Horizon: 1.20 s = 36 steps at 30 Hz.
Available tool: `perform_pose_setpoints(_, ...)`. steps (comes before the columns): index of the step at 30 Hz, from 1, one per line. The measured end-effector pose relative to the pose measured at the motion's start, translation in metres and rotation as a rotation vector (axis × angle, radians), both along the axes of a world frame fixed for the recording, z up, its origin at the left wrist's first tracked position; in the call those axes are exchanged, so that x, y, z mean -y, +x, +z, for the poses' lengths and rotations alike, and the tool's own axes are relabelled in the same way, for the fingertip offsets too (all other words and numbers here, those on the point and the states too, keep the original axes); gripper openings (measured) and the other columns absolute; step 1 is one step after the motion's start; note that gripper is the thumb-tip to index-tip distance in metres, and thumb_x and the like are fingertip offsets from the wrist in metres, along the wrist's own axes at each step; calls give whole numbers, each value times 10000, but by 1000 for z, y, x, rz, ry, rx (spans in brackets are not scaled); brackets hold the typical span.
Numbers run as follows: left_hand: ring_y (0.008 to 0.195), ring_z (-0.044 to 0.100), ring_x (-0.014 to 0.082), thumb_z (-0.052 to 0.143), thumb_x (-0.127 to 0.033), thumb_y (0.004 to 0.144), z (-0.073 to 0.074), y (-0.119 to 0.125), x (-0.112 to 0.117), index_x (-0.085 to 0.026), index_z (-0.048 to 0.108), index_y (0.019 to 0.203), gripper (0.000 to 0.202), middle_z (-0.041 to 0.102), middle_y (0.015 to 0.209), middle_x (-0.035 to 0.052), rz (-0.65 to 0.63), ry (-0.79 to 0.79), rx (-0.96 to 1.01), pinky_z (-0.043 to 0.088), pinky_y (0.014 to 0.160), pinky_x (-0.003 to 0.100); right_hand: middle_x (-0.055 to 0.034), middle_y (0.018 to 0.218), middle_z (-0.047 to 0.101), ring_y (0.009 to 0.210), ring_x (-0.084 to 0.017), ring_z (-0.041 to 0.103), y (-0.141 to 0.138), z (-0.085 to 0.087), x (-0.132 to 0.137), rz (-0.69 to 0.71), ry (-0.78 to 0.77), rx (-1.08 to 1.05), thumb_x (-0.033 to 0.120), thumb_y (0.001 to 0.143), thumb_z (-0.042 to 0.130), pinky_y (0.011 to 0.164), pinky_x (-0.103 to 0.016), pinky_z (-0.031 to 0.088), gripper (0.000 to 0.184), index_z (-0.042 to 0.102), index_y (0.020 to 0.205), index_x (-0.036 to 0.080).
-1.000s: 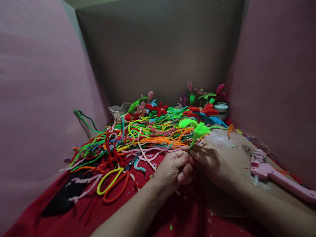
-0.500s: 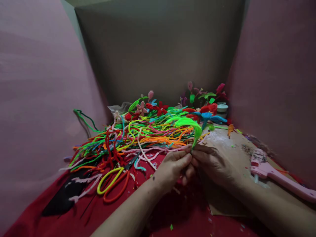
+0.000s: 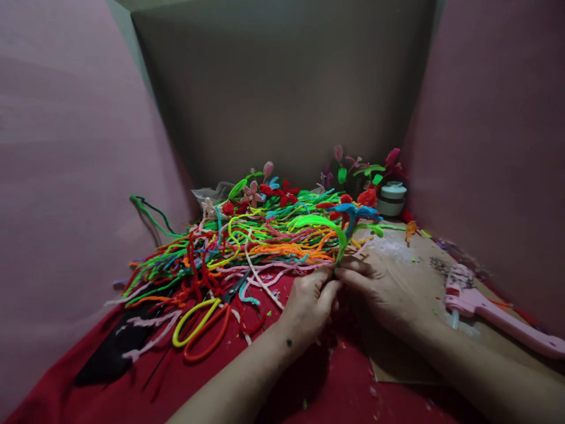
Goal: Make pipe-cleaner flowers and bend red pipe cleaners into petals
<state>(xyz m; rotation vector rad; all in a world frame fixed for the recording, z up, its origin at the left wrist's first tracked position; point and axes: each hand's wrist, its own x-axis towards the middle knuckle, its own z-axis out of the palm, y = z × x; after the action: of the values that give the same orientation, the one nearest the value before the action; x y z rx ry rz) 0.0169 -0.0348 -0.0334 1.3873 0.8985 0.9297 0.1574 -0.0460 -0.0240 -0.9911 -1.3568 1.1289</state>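
Low over the red cloth, my left hand (image 3: 311, 297) and my right hand (image 3: 368, 288) meet, fingers pinched together on the stem of a pipe-cleaner flower (image 3: 352, 213). Blue and red petals spread at its top. A long bright green leaf (image 3: 329, 225) rises from the same pinch and curves to the left. My fingertips hide the lower end of the stem. Beyond my hands lies a wide heap of coloured pipe cleaners (image 3: 273, 241).
Scissors (image 3: 205, 330) with yellow and orange handles lie left of my hands. On the right, a pink glue gun (image 3: 485, 309) rests on a brown board (image 3: 401, 259). Finished pipe-cleaner flowers (image 3: 286, 193) and a pale lidded jar (image 3: 392, 198) stand at the back.
The blue and red flower head has swung left and sits closer to the green leaf. The leaf has tipped slightly left and lower. Both hands stay together, fingers shifted a little on the stem.
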Motion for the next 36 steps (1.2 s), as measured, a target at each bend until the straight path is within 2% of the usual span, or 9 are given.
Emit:
perform_pose_setpoints(3, 341, 418, 55, 520, -325, 788, 2, 0, -4, -142, 536, 665, 221, 525, 491, -28, -142, -69, 44, 272, 380, 177, -5, 553, 577, 622, -157, 533, 0, -1, -1, 77, -11, -1, 405, 758, 579, 680, -308, 438, 290, 600, 560, 194)
perform_pose_setpoints(6, 329, 390, 31, 544, -331, 789, 0, -1, -7, -126, 530, 717, 217, 522, 500, -34, -248, -229, 274, 275, 378, 159, 0, 539, 565, 622, -153, 531, 0, 0, -2, 116, -45, -9, 408, 771, 561, 663, -298, 435, 287, 607, 602, 180)
perform_pose_setpoints(10, 297, 286, 10, 564, -274, 793, -1, -2, -8, -132, 489, 716, 178, 458, 471, -68, -304, -387, 518, 301, 372, 159, 2, 633, 592, 645, -134, 525, 1, -1, -3, 168, -41, 3, 352, 763, 579, 678, -273, 428, 209, 624, 669, 171)
perform_pose_setpoints(14, 285, 225, -3, 570, -273, 797, 2, -4, -6, -121, 512, 745, 171, 420, 457, -80, -344, -411, 608, 309, 363, 152, -10, 704, 628, 683, -157, 547, 10, -4, -4, 99, -5, 50, 354, 777, 561, 672, -285, 429, 190, 650, 734, 191)
perform_pose_setpoints(20, 265, 199, 0, 571, -269, 800, 7, -6, -4, -113, 532, 759, 166, 401, 450, -86, -401, -375, 702, 330, 322, 155, -24, 815, 677, 780, -190, 582, 20, -1, -6, 85, 44, 129, 346, 751, 607, 707, -302, 437, 149, 690, 799, 232)
perform_pose_setpoints(25, 269, 198, -8, 565, -269, 808, 12, -4, -1, -106, 536, 738, 180, 389, 453, -87, -319, -391, 713, 344, 334, 149, -19, 817, 679, 809, -182, 593, 14, 11, 2, 82, 100, 215, 346, 788, 570, 763, -298, 436, 175, 691, 817, 222)
perform_pose_setpoints(30, 268, 215, -5, 566, -287, 805, 8, -1, 0, -111, 542, 737, 190, 388, 442, -88, -330, -371, 691, 363, 355, 166, -21, 770, 669, 756, -186, 595, 23, 23, 9, 92, 211, 394, 327, 791, 552, 710, -297, 438, 174, 686, 789, 216)
perform_pose_setpoints(32, 270, 219, -4, 561, -302, 806, 2, 0, -5, -116, 537, 739, 200, 383, 440, -91, -330, -377, 651, 357, 362, 169, -26, 770, 672, 744, -190, 597, 29, 19, 6, 101, 224, 468, 321, 799, 538, 700, -303, 437, 187, 691, 797, 212)
perform_pose_setpoints(36, 276, 253, 12, 578, -354, 774, -12, 5, -18, -127, 518, 726, 239, 407, 426, -86, -290, -374, 458, 324, 352, 174, -21, 809, 682, 763, -195, 603, 37, 2, -1, 71, 145, 571, 333, 831, 494, 686, -298, 442, 225, 689, 826, 222)
